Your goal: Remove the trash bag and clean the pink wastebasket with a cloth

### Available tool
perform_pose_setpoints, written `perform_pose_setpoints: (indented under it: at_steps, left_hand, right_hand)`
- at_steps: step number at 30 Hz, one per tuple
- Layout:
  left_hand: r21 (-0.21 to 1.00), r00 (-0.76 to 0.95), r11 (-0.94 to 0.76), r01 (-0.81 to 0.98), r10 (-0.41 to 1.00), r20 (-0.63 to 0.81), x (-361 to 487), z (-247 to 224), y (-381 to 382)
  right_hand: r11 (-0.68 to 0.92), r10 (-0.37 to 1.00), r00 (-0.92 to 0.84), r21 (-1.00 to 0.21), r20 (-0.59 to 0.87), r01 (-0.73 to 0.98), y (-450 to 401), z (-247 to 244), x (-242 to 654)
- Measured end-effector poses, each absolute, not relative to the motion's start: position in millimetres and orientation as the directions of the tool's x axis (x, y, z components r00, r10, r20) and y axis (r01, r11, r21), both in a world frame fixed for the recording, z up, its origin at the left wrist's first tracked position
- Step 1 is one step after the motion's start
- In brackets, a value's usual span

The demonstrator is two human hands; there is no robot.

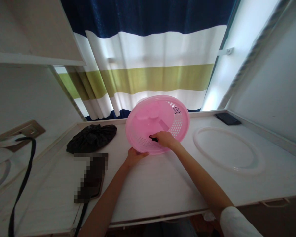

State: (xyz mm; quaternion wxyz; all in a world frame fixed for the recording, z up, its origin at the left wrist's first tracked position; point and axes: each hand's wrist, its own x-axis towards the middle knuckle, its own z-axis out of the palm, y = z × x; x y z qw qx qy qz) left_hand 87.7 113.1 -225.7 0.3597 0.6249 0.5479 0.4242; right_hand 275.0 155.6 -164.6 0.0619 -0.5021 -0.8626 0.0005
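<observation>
A pink plastic basket [148, 117] with perforated sides is tilted on the white desktop, its open mouth facing me. My left hand [135, 157] grips the near lower-left rim, with the thumb lying along the outer edge. Inside the mouth, my right hand [165, 139] is closed around a small black object [153, 138]. Only the end of that object shows past the fingers, so its kind is unclear. Whether it touches the basket wall I cannot tell.
A bunched black plastic bag [91, 138] lies left of the basket. Nearer is a dark, pixelated flat device [95, 179] with a cable. At right lie a pale ring [246, 170] and a flat black item [228, 118]. A striped curtain [150, 49] hangs behind; a wall socket [35, 130] is at left.
</observation>
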Motion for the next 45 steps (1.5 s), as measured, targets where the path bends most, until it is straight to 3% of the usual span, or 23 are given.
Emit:
perform_pose_setpoints:
  at_steps: [3,9,16,23,28,36,45]
  left_hand:
    - [0.914,0.070,-0.167,0.370,0.986,0.152,88.5,-225.9,113.4]
    - [0.896,0.083,-0.220,0.386,0.976,0.204,86.9,-232.3,115.8]
    - [0.877,0.133,-0.217,0.428,0.975,0.177,82.1,-239.2,120.8]
    - [0.883,0.143,-0.257,0.393,0.966,0.217,80.8,-240.0,120.5]
    - [0.860,0.118,-0.297,0.414,0.955,0.273,81.5,-237.0,115.7]
    - [0.722,0.122,-0.374,0.582,0.918,0.377,84.6,-237.1,114.1]
    - [0.721,0.045,-0.386,0.575,0.895,0.444,81.3,-246.7,118.6]
  right_hand:
    - [0.486,0.852,-0.464,-0.038,0.245,0.873,158.0,-180.2,264.4]
    - [0.574,0.818,-0.566,-0.086,0.100,0.814,168.5,-192.5,271.4]
    - [0.539,0.822,-0.501,-0.086,0.269,0.838,159.6,-158.9,286.2]
    - [0.488,0.850,-0.447,-0.097,0.279,0.867,156.7,-157.2,283.8]
    - [0.478,0.863,-0.451,-0.078,0.229,0.875,164.4,-173.4,281.3]
    - [0.442,0.892,-0.437,-0.028,0.116,0.896,165.5,-178.4,279.3]
    - [0.493,0.869,-0.492,-0.009,0.048,0.870,160.1,-170.5,275.0]
